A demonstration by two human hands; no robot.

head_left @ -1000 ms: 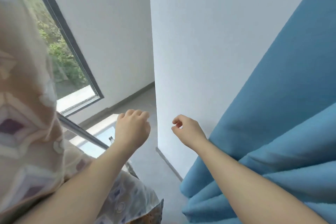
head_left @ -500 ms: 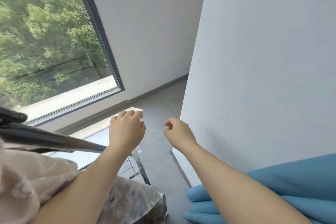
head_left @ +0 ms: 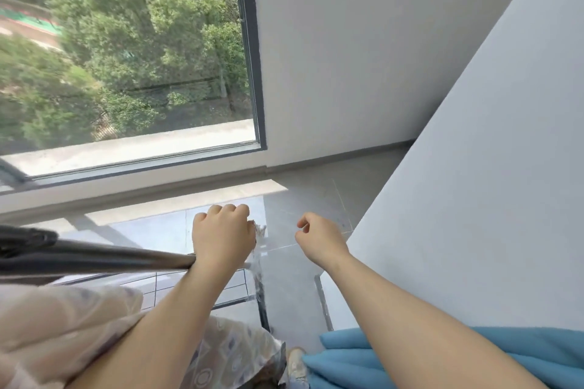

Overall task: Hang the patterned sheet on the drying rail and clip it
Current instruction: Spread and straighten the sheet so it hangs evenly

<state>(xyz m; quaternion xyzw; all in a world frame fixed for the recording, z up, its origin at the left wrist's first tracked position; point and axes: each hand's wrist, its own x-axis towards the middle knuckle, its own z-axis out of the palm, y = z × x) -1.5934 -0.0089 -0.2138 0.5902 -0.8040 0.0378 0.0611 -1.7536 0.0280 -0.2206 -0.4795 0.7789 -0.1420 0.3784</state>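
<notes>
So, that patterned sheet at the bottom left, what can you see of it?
The patterned sheet is soft, thin-looking cloth, pale peach-beige with geometric shapes in lilac, white and grey-blue. It sits bunched and creased just below the dark rail, with a further fold hanging lower beside the left forearm, which crosses over it. Whether it is draped over the rail cannot be told. No clip shows on it. The left hand is up at the rail's end, off the cloth.

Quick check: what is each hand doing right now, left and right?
Left hand: fingers curled at the end of the drying rail; whether it grips anything cannot be told.
Right hand: loosely curled, holding nothing visible.
</notes>
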